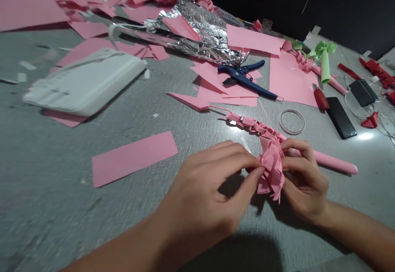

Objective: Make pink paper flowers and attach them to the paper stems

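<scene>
Take the pleated pink paper bundle (pixel 271 169) as the centre of the dial, with twelve pointing away from you. It sits between your two hands, low over the grey table (pixel 61 181). Your left hand (pixel 212 185) comes in from nine o'clock, thumb and forefinger narrowed to a pinch on the bundle's edge. Your right hand (pixel 304 181) comes in from three, its fingers curled and gripping the bundle's other side.

You have a flat pink strip (pixel 134 159) lying at nine o'clock, apart from your left hand. At three, a rolled pink stick (pixel 336 161) runs out from behind your right hand; whether your fingers touch it, you cannot tell from here. A chain of looped pink paper (pixel 256 126) stretches off toward eleven, and a pale ring (pixel 293 132) lies at one.

Farther off, a black phone (pixel 340 117) is at two, just beside a red-handled cutter (pixel 321 98). A white block-shaped object (pixel 83 82) is at ten. Between eleven and twelve, a blue-handled cutting tool (pixel 253 83) rests over pink sheets (pixel 211 95). Beyond these, you have a green paper roll (pixel 325 66) at one and crumpled silver foil (pixel 210 23) at eleven.
</scene>
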Motion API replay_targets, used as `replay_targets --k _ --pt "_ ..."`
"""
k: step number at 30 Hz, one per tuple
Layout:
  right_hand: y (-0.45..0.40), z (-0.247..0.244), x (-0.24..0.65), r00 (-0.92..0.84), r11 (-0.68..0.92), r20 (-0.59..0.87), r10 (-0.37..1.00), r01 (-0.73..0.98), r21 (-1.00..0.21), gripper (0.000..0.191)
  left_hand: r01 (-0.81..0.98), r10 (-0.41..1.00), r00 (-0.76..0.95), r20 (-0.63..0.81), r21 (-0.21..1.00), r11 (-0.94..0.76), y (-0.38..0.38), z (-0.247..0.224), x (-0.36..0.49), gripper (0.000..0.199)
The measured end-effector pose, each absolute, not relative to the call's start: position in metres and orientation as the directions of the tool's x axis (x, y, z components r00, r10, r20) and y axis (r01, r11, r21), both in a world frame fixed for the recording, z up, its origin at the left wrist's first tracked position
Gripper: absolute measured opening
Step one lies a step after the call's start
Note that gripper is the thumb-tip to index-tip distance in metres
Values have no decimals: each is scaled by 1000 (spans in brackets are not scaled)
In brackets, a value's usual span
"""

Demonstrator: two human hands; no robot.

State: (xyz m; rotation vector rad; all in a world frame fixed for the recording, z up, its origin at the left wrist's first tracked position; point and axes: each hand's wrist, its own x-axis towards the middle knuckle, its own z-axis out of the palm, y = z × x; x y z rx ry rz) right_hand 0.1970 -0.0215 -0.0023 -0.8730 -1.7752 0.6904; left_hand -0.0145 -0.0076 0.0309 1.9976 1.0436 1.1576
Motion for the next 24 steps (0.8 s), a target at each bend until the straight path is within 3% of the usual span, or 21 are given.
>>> replay_targets --k 24 --pt "-21 -1 197 -236 563 514 824 248 -788 34 316 827 315 465 770 -554 -5 26 -14 19"
